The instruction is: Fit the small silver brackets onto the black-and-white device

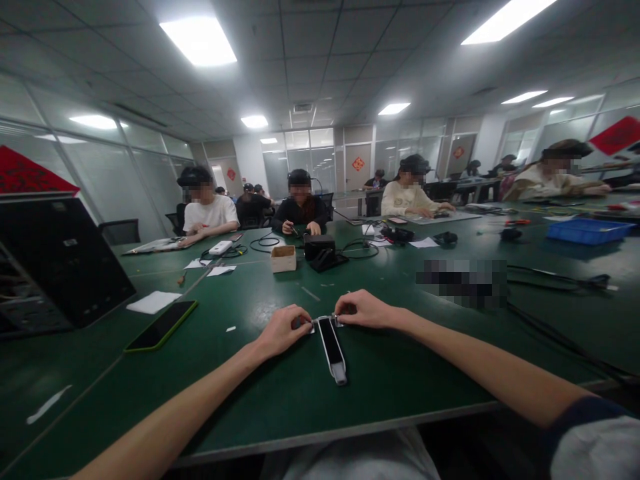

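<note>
A long, narrow device with a pale rim and black middle [331,343] lies on the green table [225,393], its grey end pointing toward me. My left hand [286,328] is closed in a pinch just left of its far end. On the other side of that end, my right hand [364,309] pinches too, thumb against fingers. Small pale or metallic bits show at both sets of fingertips, too small to name. Whether they join the device, I cannot tell.
A phone in a green case [161,326] lies to the left, near a black computer case [60,260]. Ahead stand a small cardboard box [283,260] and a black device [320,248]. A blue tray [590,231] and cables [555,273] are at right. Several people work across the table.
</note>
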Action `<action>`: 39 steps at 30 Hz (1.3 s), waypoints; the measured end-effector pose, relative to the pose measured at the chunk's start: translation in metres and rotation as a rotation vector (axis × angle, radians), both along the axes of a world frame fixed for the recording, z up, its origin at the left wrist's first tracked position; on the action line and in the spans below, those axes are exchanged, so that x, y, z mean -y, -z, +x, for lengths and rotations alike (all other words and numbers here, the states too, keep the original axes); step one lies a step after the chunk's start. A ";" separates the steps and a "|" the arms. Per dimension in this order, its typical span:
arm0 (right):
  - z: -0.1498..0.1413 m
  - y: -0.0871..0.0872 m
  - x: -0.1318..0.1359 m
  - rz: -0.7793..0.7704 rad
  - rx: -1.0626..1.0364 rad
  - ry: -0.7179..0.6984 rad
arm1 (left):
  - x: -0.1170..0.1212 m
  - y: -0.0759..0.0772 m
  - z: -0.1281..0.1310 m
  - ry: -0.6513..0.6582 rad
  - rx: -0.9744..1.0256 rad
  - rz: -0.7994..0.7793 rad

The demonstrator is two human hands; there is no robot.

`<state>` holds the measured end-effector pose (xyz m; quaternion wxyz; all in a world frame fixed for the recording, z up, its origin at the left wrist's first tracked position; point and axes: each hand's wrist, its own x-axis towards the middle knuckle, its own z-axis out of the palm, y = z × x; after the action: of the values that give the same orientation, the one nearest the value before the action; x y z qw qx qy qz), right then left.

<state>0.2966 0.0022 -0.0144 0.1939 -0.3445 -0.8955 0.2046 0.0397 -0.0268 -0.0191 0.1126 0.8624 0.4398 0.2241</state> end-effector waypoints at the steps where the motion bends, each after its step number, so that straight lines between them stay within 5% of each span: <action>1: 0.000 0.000 0.000 0.023 0.002 -0.005 | 0.000 0.000 0.000 0.001 -0.001 0.003; 7: 0.001 0.000 -0.001 0.134 0.034 -0.027 | -0.003 0.003 -0.001 0.009 -0.011 0.020; 39: 0.002 0.004 -0.006 0.172 0.045 -0.028 | -0.001 0.003 0.000 -0.002 -0.017 0.014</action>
<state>0.2989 0.0081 -0.0186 0.1998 -0.3183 -0.9186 0.1221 0.0395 -0.0254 -0.0220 0.1024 0.8645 0.4402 0.2202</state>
